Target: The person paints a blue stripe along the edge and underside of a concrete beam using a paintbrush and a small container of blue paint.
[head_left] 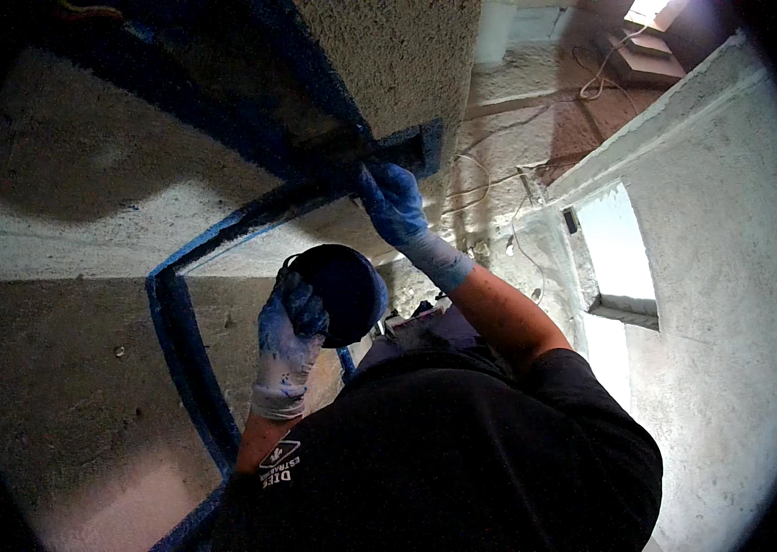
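Left hand (285,342): gloved, grip closed around a dark paint pot (344,293), held at chest height.
Right hand (393,204): gloved, fingers closed on a brush, tool itself hard to make out.
Done: blue border (188,354) painted along the wall edges.
Left: the beam (388,55) edge, judging by the brush's position.
Hidden: the pot's contents.
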Demonstrator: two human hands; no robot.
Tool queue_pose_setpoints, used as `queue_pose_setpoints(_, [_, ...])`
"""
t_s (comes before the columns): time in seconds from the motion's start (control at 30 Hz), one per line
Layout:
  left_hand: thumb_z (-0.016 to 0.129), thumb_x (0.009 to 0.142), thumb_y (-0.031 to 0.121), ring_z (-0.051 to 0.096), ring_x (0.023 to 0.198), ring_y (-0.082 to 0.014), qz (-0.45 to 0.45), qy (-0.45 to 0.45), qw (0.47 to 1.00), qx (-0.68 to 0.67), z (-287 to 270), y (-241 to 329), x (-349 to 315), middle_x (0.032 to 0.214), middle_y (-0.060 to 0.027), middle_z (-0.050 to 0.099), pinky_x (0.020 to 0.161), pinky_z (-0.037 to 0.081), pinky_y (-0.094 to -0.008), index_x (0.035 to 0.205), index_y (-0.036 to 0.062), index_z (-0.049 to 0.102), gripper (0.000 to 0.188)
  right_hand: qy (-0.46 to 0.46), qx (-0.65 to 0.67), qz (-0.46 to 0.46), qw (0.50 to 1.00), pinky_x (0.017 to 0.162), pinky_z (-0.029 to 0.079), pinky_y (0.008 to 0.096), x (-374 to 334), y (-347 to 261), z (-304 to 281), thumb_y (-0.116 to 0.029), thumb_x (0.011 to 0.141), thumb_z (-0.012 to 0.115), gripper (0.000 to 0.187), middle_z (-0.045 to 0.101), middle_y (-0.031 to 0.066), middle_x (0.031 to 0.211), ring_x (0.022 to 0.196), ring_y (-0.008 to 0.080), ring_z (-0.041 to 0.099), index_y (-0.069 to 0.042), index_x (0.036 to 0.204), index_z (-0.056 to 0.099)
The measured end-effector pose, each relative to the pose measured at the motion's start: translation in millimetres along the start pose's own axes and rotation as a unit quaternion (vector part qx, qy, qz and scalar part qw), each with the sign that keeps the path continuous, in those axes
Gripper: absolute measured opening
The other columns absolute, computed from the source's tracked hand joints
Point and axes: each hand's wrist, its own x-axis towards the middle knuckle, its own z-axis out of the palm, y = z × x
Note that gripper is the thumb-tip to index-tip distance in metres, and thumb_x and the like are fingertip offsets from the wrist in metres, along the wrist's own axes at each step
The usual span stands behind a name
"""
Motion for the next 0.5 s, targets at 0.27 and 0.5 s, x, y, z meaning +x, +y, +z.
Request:
queue_pose_setpoints(0.27, [0.038, 0.097, 0.028, 0.031, 0.048, -0.0098, -0.017, -0.033, 0.996, -0.078, -7, 1, -2, 0.058, 0.0047, 0.030, 0.043, 0.030, -0.0233, 0.076, 0.0150, 0.043, 0.024, -0.046, 0.001, -0.154, 0.987, 0.074, 0.051, 0.0286, -20, -37, -1, -0.010, 0.093, 0.046, 0.021, 0.065, 0.0137, 0.090, 0.082, 0.0189, 0.063, 0.004, 0.098, 0.060])
queue_pose_setpoints(0.5, [0.040, 0.096, 0.031, 0.032, 0.047, -0.0096, 0.121, -0.012, 0.992, 0.036, -13, -17, 0, 0.058, 0.0049, 0.031, 0.043, 0.031, -0.0224, 0.074, 0.0152, 0.044, 0.027, -0.076, -0.019, -0.141, 0.987, 0.069, 0.051, 0.0293, -24, -56, -2, -0.010, 0.092, 0.046, 0.021, 0.065, 0.0142, 0.088, 0.078, 0.0183, 0.064, 0.003, 0.095, 0.061])
